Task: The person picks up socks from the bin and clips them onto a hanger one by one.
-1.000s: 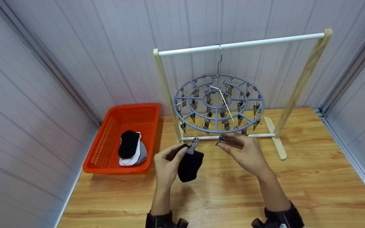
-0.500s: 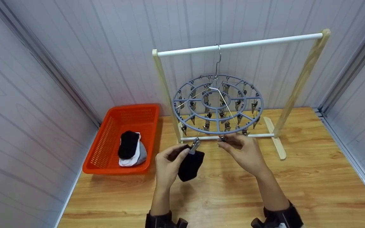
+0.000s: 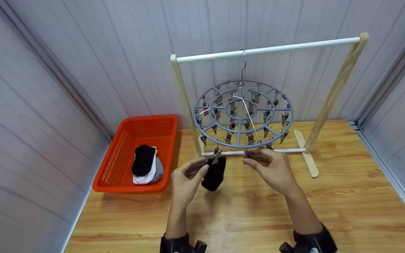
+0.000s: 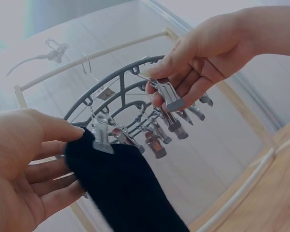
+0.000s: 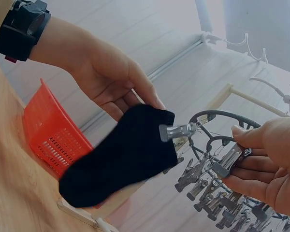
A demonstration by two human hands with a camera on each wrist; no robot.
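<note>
A black ankle sock (image 3: 213,177) hangs by its cuff from a metal clip (image 5: 180,131) on the round grey clip hanger (image 3: 238,137). My left hand (image 3: 186,180) pinches the cuff edge beside that clip between thumb and fingers. In the right wrist view, the sock (image 5: 118,157) slants down with its toe at lower left. My right hand (image 3: 273,170) holds the neighbouring clip (image 4: 170,94) between thumb and fingers, just under the hanger's front rim. This second clip bears no fabric, and its grey tip points away from the fingers.
A white rail (image 3: 294,46) on wooden posts carries the hanger, with several other clips dangling below its rings. At left, an orange basket (image 3: 169,154) holds a black sock (image 3: 143,160) over white and grey ones. Panelled walls (image 3: 118,52) enclose the wooden tabletop (image 3: 244,218).
The clipped sock has risen slightly and turned, so it looks narrower in the head view. The hanger has tilted a little. Both hands keep nearly the same places and grips.
</note>
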